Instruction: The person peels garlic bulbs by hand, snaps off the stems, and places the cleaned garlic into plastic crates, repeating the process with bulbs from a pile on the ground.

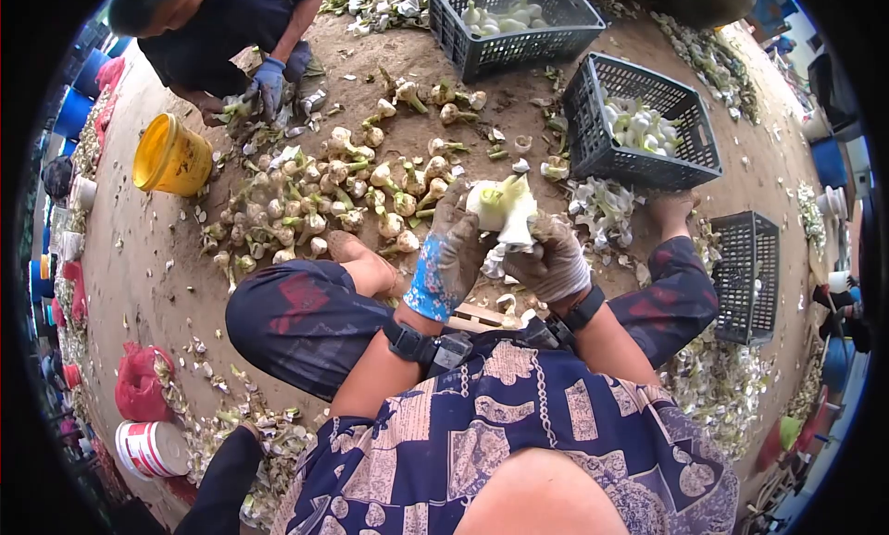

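In front of my body, a pale garlic bulb (495, 205) with a greenish stem and loosened white skin is held up between both hands. My left hand (454, 243), in a dirty work glove with a blue flowered cuff, is closed around the bulb's left side. Gloved as well, my right hand (553, 262) has its fingers closed on the white skin hanging at the lower right. Beyond my left hand spreads a heap of unpeeled garlic bulbs (310, 197) with cut stems. A pile of stripped skins (604, 211) lies past my right hand.
Black crates hold peeled white bulbs, one crate (639, 165) at right and another crate (482, 49) farther back. A third crate (741, 276) stands by my right knee. At upper left, a co-worker's gloved hand (269, 81) is near a yellow bucket (176, 155).
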